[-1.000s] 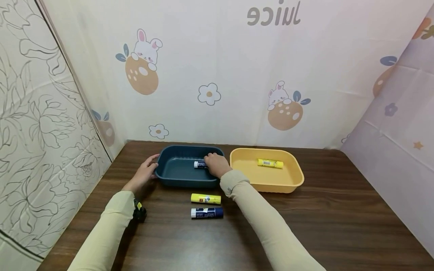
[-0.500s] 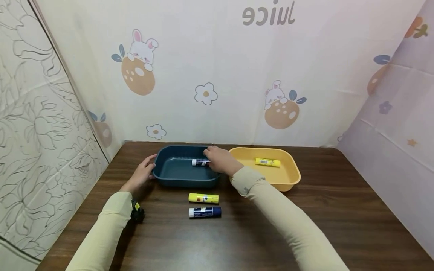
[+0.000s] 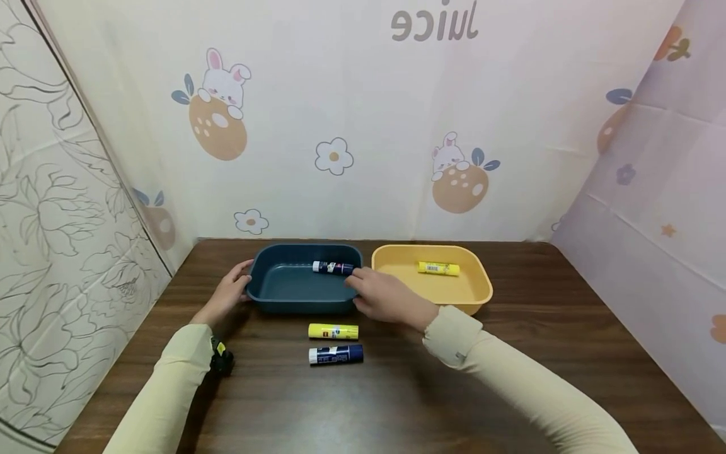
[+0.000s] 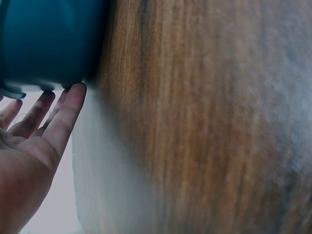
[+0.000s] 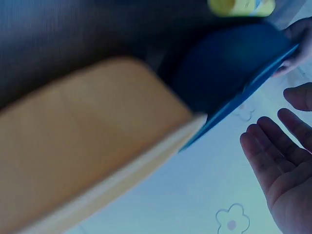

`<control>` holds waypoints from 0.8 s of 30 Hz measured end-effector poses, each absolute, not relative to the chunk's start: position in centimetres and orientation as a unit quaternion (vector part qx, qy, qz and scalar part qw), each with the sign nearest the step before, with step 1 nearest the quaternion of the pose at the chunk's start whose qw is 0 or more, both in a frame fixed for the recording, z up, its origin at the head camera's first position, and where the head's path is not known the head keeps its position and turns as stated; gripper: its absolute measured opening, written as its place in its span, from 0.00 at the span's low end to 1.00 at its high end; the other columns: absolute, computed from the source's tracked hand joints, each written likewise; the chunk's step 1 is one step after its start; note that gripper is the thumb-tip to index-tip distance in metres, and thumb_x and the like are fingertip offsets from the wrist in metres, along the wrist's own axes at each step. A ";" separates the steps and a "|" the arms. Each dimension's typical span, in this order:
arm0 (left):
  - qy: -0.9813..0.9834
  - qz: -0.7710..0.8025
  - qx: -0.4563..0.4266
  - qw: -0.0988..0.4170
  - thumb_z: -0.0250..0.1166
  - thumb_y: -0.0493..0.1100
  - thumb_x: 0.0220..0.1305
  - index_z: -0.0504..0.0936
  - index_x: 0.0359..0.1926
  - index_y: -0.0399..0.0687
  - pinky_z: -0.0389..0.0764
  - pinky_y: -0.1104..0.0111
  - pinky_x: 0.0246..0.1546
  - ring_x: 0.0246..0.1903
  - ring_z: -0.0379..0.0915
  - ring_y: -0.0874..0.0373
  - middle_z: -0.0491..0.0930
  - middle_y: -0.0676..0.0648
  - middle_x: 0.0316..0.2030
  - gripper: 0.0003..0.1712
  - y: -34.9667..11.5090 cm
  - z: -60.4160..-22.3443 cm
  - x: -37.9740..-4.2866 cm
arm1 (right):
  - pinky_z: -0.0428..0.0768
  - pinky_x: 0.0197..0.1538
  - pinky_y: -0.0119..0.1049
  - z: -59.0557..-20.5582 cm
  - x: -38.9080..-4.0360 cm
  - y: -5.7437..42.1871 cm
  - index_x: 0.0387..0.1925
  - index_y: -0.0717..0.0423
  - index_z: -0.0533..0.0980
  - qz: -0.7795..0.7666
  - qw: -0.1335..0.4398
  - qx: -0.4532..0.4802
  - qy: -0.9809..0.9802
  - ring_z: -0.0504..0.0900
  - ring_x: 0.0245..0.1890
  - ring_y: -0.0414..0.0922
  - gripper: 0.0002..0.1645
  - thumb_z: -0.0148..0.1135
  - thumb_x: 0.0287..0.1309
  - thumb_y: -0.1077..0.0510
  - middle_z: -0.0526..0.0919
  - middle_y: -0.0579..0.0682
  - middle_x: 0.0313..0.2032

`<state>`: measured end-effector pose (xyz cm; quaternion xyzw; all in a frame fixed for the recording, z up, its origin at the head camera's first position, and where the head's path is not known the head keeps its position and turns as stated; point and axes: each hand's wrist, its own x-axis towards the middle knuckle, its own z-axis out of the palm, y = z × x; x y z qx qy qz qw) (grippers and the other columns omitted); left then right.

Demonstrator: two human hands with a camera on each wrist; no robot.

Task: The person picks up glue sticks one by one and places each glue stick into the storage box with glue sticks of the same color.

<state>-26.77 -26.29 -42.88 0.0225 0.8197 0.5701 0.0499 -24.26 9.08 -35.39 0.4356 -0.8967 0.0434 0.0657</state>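
Fingers (image 4: 67, 114) of the left hand (image 3: 225, 295) extend, tips touching the left end of the blue tray (image 3: 300, 307). Right hand (image 3: 391, 296) is relaxed, thumb apart from fingers, at that tray's right rim, contact unclear. Dark blue glue stick (image 3: 332, 268) lies inside, toward the back right; yellow tray (image 3: 454, 292) sits just beside.
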 end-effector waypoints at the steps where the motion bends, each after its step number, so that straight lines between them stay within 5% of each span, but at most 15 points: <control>1: 0.819 0.571 0.022 0.050 0.39 0.41 0.74 0.49 0.73 0.41 0.79 0.57 0.47 0.53 0.66 0.39 0.59 0.29 0.61 0.30 -26.3 -42.9 -26.8 | 0.78 0.46 0.31 -35.6 -23.8 9.2 0.51 0.56 0.76 0.052 0.061 0.439 -0.895 0.74 0.39 0.40 0.18 0.62 0.59 0.58 0.78 0.48 0.43; 24: 0.818 0.573 0.013 0.056 0.38 0.42 0.75 0.47 0.74 0.42 0.77 0.54 0.49 0.57 0.63 0.37 0.55 0.29 0.65 0.30 -26.1 -42.7 -26.7 | 0.75 0.36 0.27 -40.2 -19.0 7.9 0.47 0.55 0.77 0.015 0.013 0.497 -0.868 0.71 0.35 0.38 0.21 0.69 0.54 0.50 0.74 0.44 0.35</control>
